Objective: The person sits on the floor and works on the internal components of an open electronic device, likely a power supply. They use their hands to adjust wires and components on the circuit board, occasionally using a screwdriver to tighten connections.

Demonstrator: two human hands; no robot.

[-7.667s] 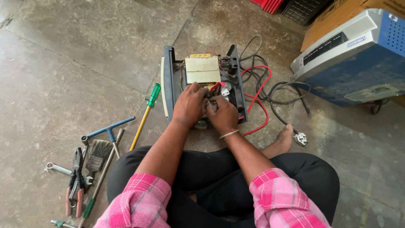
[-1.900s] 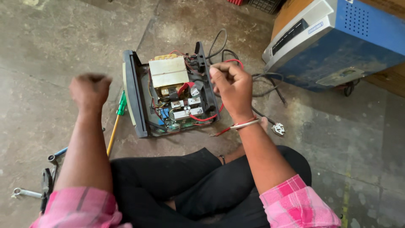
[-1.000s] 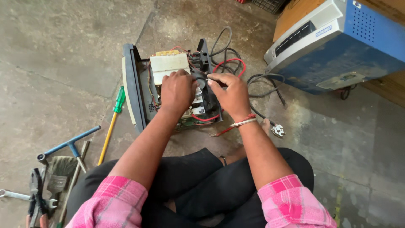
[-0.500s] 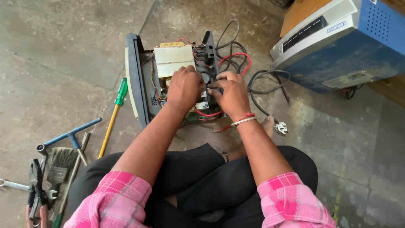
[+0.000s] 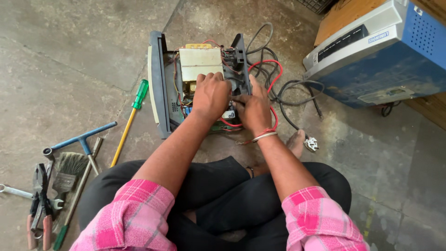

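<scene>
An opened electrical unit [image 5: 160, 83] with a cream transformer block [image 5: 200, 62] and red and black wires lies on the concrete floor before my crossed legs. My left hand [image 5: 211, 95] rests on the parts inside it, fingers curled over the block's near edge. My right hand [image 5: 253, 109], with a bangle and red thread at the wrist, is pressed against the inner parts beside the left hand, fingers pinched low on something small that I cannot make out. Both hands hide the circuit board beneath them.
A green-handled screwdriver [image 5: 130, 118] lies left of the unit. Farther left are a blue T-handle wrench [image 5: 81, 139], a brush [image 5: 67, 169], a spanner and red-handled pliers [image 5: 39, 209]. A blue and white box unit [image 5: 376, 56] stands right. Black cables and a plug [image 5: 310, 143] trail beside my foot.
My left hand came down from a raised fist onto the unit's inside. Both hands have stayed there over the last second, shifting slightly; the view moved a little.
</scene>
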